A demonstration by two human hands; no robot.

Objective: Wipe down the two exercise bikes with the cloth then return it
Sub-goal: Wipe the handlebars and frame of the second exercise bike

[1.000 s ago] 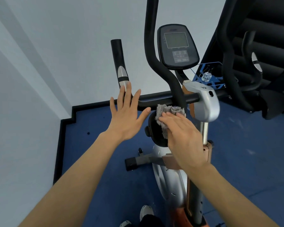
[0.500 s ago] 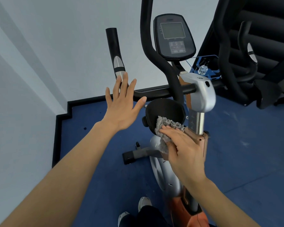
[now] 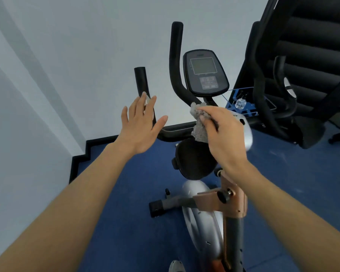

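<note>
An exercise bike with a silver flywheel cover, copper-coloured post and black handlebars stands in front of me. Its console with a grey screen faces me at the top. My right hand grips a grey fluffy cloth and holds it against the handlebar stem just below the console. My left hand hovers with fingers spread, in front of the left handlebar grip, holding nothing. A second black machine stands to the right; I cannot tell if it is the other bike.
White walls close in on the left and behind the bike, with a black skirting along the blue floor. A blue rack with a clear bottle sits behind the bike. My shoe tip shows at the bottom edge.
My right hand has carried the cloth up from the black pad near the stem's base to the stem under the console. The view has tilted up slightly. My left hand stays spread.
</note>
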